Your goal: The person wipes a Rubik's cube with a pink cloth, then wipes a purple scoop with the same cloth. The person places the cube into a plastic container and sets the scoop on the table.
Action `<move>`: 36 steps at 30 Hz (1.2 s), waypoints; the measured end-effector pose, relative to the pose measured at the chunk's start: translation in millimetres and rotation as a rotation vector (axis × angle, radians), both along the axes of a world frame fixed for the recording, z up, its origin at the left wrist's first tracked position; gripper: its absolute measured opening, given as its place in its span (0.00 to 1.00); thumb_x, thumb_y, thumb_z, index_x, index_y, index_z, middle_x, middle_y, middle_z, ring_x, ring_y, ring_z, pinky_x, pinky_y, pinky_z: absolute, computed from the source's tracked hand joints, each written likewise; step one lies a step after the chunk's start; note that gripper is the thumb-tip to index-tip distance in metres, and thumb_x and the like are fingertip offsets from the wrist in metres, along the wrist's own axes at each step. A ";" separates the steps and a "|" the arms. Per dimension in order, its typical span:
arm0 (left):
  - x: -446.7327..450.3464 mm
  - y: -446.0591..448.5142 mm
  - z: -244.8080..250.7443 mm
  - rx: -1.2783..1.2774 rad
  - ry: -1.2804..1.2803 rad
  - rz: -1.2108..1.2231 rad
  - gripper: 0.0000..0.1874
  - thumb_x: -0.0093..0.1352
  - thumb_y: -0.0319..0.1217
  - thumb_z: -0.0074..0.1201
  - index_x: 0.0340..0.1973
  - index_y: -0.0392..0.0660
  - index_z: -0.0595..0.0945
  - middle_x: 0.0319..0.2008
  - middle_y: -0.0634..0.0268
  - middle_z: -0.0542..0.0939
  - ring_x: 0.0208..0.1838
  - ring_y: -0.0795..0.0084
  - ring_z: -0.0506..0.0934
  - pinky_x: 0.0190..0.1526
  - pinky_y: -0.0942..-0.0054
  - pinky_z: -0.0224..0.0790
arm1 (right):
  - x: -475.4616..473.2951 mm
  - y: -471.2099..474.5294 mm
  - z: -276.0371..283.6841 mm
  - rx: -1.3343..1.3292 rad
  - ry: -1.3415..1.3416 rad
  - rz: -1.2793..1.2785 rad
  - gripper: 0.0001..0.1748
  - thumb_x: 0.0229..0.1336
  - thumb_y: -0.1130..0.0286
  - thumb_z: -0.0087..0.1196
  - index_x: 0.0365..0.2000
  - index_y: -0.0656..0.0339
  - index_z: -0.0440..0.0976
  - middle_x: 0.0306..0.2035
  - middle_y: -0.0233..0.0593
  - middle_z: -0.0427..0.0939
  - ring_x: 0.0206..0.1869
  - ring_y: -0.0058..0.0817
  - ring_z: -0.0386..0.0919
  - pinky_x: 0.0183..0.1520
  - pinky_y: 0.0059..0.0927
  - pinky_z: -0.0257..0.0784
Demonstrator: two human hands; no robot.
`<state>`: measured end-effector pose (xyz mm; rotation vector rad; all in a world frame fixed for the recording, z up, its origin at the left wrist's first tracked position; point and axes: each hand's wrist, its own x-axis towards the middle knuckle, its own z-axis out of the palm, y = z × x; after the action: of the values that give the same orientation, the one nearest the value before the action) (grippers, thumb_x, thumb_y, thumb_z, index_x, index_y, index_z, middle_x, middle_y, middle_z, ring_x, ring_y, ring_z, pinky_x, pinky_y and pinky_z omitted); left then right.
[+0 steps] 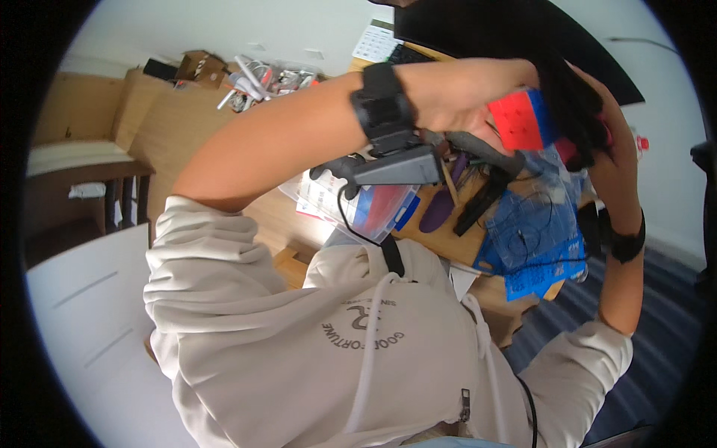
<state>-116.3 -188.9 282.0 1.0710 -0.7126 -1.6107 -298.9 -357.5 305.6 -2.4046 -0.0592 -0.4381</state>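
My left hand (456,115) is bent at the wrist high over the desk. Its fingers hold a red-and-blue block (515,120), whose red face has small dark marks. Beside the block, a black, soft-looking thing (571,106) hangs between my two hands, blurred, with pinkish-red parts at its edge. My right hand (608,112) is on the far side of that black thing, which hides most of its fingers; its grip is unclear. A black strap (386,103) with a grey device (400,165) circles my left wrist, and another black strap (624,241) my right.
Below my hands, the wooden desk (468,243) bears a purple tool (437,210), black tools, clear plastic packaging (538,218) and blue printed sheets (546,274). A clear box (386,213) stands left of these. Behind are a black monitor (476,28) and keyboard (411,54).
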 end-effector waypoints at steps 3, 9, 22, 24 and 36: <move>7.6 18.5 1.9 -0.061 -0.018 -0.026 0.27 0.81 0.44 0.34 0.63 0.32 0.69 0.56 0.52 0.80 0.53 0.60 0.83 0.60 0.61 0.78 | 7.1 16.6 0.8 0.009 -0.049 -0.001 0.31 0.57 0.84 0.48 0.63 0.58 0.71 0.61 0.42 0.75 0.63 0.34 0.74 0.66 0.33 0.67; 34.0 48.1 9.3 0.035 0.305 -0.102 0.24 0.81 0.41 0.34 0.59 0.32 0.70 0.48 0.49 0.84 0.46 0.58 0.85 0.51 0.63 0.83 | 23.2 66.7 23.2 -0.053 -0.102 -0.032 0.37 0.45 0.91 0.48 0.60 0.63 0.71 0.57 0.43 0.77 0.55 0.30 0.78 0.54 0.26 0.74; 31.7 95.3 16.5 -0.056 0.291 -0.055 0.26 0.80 0.43 0.32 0.61 0.32 0.69 0.56 0.50 0.79 0.55 0.58 0.82 0.62 0.56 0.76 | 30.5 128.5 33.9 -0.093 -0.264 -0.051 0.39 0.44 0.89 0.59 0.61 0.60 0.71 0.57 0.47 0.75 0.59 0.43 0.74 0.61 0.36 0.70; 32.9 95.9 17.3 -0.071 0.384 -0.076 0.28 0.81 0.45 0.31 0.63 0.33 0.67 0.60 0.50 0.77 0.59 0.57 0.80 0.63 0.54 0.75 | 30.8 133.6 36.0 -0.159 -0.281 -0.089 0.36 0.46 0.85 0.61 0.59 0.59 0.73 0.57 0.47 0.75 0.59 0.45 0.74 0.62 0.37 0.70; 31.6 97.4 -8.1 0.036 0.351 0.049 0.39 0.79 0.56 0.34 0.73 0.39 0.56 0.71 0.44 0.64 0.70 0.38 0.67 0.68 0.48 0.67 | 35.5 116.2 30.4 -0.165 -0.267 0.066 0.26 0.46 0.85 0.57 0.48 0.57 0.79 0.49 0.44 0.78 0.52 0.44 0.76 0.57 0.39 0.70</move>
<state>-84.6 -91.5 274.0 0.7944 -0.4207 -1.7170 -263.4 -241.2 336.1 -2.4812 -0.3033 -0.7457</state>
